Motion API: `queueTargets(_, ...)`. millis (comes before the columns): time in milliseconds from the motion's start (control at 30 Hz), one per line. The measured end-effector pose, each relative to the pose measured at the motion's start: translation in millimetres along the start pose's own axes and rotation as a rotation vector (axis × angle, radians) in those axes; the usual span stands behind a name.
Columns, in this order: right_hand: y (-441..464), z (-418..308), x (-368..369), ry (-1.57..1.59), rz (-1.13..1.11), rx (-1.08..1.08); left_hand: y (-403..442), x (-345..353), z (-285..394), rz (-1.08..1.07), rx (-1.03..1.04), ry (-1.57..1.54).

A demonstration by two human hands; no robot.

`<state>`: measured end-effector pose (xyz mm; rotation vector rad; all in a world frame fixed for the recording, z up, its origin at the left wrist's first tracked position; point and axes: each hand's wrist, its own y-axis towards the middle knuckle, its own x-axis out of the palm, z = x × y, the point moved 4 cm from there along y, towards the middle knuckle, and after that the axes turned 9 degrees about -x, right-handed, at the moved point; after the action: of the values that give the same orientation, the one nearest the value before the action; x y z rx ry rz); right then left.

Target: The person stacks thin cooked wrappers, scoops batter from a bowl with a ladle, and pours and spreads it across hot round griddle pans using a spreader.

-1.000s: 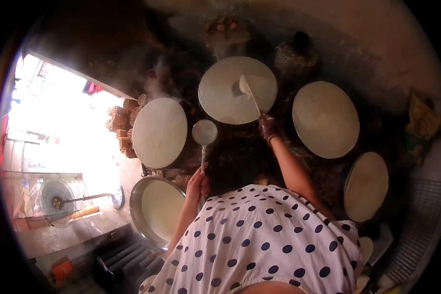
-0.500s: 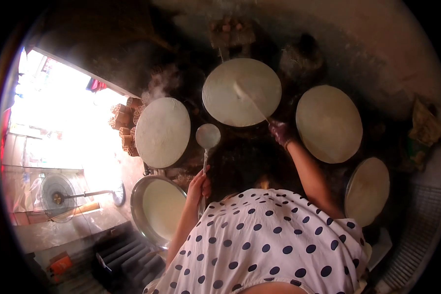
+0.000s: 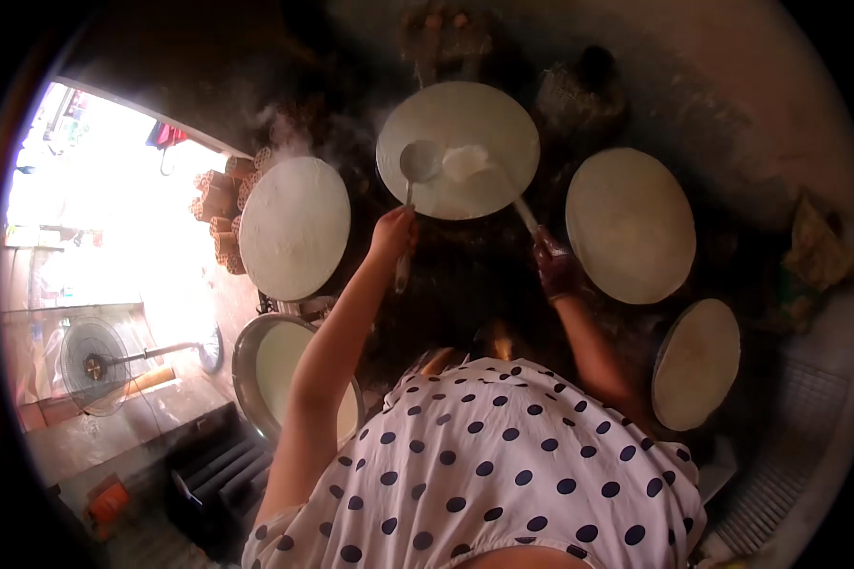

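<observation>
My left hand (image 3: pixel 395 233) is wrapped round the handle of a metal ladle (image 3: pixel 420 161), whose bowl is over the left part of the central round griddle (image 3: pixel 465 204). A wet white patch (image 3: pixel 465 162) of batter lies on that griddle, just right of the ladle. My right hand (image 3: pixel 556 269), in a dark glove, grips the handle of a spreader (image 3: pixel 526 214). The spreader's far end reaches over the griddle near the white patch and is blurred. A pale layer covers the griddle.
Pale rounds lie on griddles at the left (image 3: pixel 295 229), right (image 3: pixel 630 226) and lower right (image 3: pixel 697 365). A metal basin (image 3: pixel 244 365) of white liquid is partly behind my left forearm. Perforated cylinders (image 3: pixel 220 194) are stacked at left, above a fan (image 3: pixel 94 367). Steam rises near the left griddle.
My left hand has moved up and forward, carrying the ladle from beside the griddle to over it. A white patch now shows on the griddle. My right hand is slightly lower, still holding the spreader.
</observation>
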<state>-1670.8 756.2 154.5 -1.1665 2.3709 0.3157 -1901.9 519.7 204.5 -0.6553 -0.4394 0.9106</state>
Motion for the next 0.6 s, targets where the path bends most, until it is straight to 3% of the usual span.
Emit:
queueTargets(133,-9,25,99,-0.235,0.018,0.067,15,31,0,0.164,0.022,-0.129)
queueTargets(167,-1,42,134,-0.05,-0.068,0.142,18,38,-3,0.146,0.055,-0.137)
queueTargets(233,1,35,130,0.125,-0.142,0.226,16,37,-5,0.129,0.066,-0.177)
queueTargets(267,2,-9,96,0.19,-0.219,0.208,14,26,-8,-0.197,-0.057,-0.444)
queueTargets(300,8,0,92,0.115,-0.214,0.043,10,23,-4,-0.523,-0.182,-0.703)
queueTargets(367,16,15,82,-0.059,-0.158,-0.283,-55,12,14,-0.465,-0.043,-0.812)
queueTargets(433,22,28,72,0.289,0.07,0.014,-85,3,17,-0.353,0.093,-0.678)
queueTargets(467,33,83,108,0.348,0.024,-0.059,-88,-4,18,-0.317,0.09,-0.603)
queueTargets(500,35,72,112,0.347,0.019,-0.072,-92,-11,17,-0.279,0.085,-0.528)
queueTargets(567,31,18,114,0.053,-0.143,-0.335,-90,-21,14,-0.282,0.019,-0.554)
queueTargets(600,27,-8,97,0.064,-0.186,-0.235,-87,-25,7,-0.299,-0.074,-0.567)
